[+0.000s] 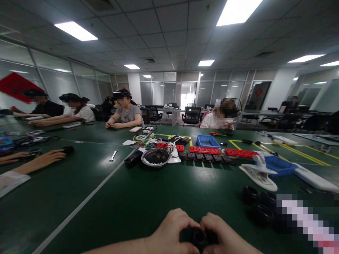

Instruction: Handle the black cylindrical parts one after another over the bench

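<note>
Dark-green tabletop point(106, 204), two blue plastic trays point(209, 145) point(282, 170) mid-right; bottom centre, I've got both hands point(173, 225) point(222, 231) curled snug round one black hollow piece point(198, 237).

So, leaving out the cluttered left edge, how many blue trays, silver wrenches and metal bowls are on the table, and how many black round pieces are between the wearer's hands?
Blue trays: 2
Silver wrench: 1
Metal bowl: 1
Black round piece between left hand and right hand: 1 visible
Total: 5
</note>
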Demonstrator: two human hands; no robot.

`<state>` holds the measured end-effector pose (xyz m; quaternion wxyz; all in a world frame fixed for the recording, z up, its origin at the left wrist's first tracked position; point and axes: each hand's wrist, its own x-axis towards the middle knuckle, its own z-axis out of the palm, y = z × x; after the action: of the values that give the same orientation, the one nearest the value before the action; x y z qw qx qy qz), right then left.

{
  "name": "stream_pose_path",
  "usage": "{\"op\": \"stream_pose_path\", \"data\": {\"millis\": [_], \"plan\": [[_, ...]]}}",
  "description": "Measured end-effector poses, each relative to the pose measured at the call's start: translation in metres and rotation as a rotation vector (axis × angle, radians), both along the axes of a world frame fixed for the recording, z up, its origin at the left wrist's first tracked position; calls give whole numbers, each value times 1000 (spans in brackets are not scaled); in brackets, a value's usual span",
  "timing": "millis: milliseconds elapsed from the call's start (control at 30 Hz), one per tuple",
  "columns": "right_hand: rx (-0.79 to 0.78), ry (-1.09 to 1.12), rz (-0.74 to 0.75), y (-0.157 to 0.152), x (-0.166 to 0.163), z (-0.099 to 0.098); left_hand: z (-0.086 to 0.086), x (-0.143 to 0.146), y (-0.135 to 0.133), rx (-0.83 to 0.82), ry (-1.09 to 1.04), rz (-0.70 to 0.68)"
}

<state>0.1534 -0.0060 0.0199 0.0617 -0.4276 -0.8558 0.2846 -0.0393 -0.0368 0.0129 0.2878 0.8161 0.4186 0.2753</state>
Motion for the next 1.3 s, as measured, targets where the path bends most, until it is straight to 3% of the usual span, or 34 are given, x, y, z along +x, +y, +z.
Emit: {"op": "stream_pose_path", "data": {"millis": [167,267,500,667,767,900,967,1067,1167,1300], "plan": [[227,-82,-90,-10,-14,-17,-1,5,-3,-60,34,198],[290,-99,-109,-13,-16,-15,-4,5,-3,-82,13,214],[25,72,132,-9,3,12,-4,-6,3,-73,-119,-98],[-21,122,229,0,10,12,-1,-5,0,-83,-103,-132],[57,98,158,0,8,-1,0,0,-5,-113,-64,-67],[237,9,27,-11,-5,-16,-3,5,-9,-166,-63,118],[312,-33,-45,-18,-11,-18,-5,8,-10,-169,-92,190],[371,-68,-115,-25,-12,-15,-5,11,-11,-152,-123,192],[317,5,-72,-26,-5,-6,-1,10,-12,-148,-112,137],[118,111,127,-20,7,10,8,6,-13,-162,-54,58]]}}
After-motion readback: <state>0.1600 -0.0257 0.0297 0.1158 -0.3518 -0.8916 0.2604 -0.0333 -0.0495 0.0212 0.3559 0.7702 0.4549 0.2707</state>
